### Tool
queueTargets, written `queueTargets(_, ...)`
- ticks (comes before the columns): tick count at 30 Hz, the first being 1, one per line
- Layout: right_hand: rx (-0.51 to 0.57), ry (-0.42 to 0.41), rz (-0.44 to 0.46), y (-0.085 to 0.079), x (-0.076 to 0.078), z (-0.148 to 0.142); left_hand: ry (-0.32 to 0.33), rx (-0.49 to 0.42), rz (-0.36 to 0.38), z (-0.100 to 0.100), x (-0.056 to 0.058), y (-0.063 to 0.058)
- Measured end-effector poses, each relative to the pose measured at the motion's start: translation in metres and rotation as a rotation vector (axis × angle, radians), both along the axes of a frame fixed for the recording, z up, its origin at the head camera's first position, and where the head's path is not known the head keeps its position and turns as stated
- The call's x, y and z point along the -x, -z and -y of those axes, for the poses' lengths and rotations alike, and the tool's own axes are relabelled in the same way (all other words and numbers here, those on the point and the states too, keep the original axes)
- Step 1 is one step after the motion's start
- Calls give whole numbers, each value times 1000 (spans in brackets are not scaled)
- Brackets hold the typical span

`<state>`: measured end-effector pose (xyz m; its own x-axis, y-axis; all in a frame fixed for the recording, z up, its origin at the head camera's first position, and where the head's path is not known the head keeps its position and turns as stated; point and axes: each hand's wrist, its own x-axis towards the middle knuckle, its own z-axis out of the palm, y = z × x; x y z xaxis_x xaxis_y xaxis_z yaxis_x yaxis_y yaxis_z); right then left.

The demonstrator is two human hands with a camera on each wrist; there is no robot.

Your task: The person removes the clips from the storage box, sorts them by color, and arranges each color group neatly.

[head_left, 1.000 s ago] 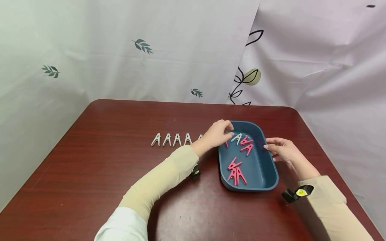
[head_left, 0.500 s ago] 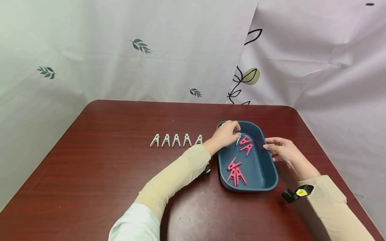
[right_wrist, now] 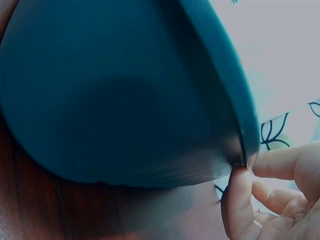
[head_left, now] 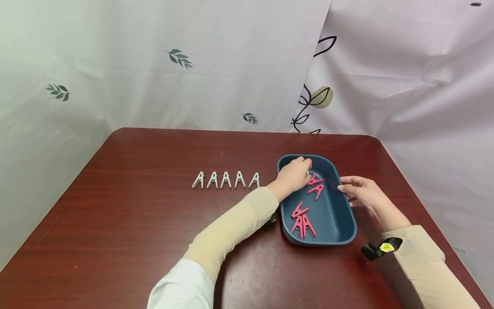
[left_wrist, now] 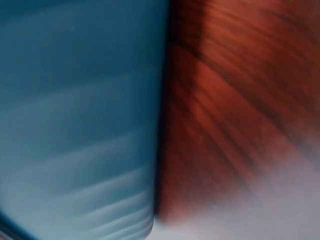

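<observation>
My left hand (head_left: 294, 175) reaches over the left wall of the blue bin (head_left: 335, 227), its fingers bent down near the bin's back end. A small bit of a white spring clip (head_left: 307, 173) shows between the thumb and fingers, the rest hidden under the hand; I cannot tell whether they grip it. Pink clips (head_left: 316, 190) lie just beside the fingertips, and more pink clips (head_left: 303, 225) lie toward the bin's front. My right hand (head_left: 362, 192) pinches the bin's right rim between thumb and fingers, which the right wrist view shows at the bin's wall (right_wrist: 125, 125).
Several white clips (head_left: 225, 180) stand in an even row on the brown table (head_left: 135, 214), left of the bin. In the left wrist view the bin's side (left_wrist: 80, 110) fills the left half. A pale curtain (head_left: 216, 86) with leaf prints hangs behind the table.
My left hand has moved right and deeper over the bin, covering the white clip that showed before. The row's rightmost clip is now uncovered. The right hand keeps its hold on the rim.
</observation>
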<state>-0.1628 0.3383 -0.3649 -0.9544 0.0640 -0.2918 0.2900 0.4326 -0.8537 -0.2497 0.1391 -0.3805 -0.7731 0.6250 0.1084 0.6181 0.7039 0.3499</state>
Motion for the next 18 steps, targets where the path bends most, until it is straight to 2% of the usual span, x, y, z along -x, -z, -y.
queueTargets(7,19,-2,-14,0,-2,0,10,157,-85,-3,-5,1)
queueTargets(14,33,1,-10,0,-3,0,-17,264,-78,-6,-7,5)
queueTargets(18,21,2,-10,0,-3,0,-22,293,-67,-8,-7,4)
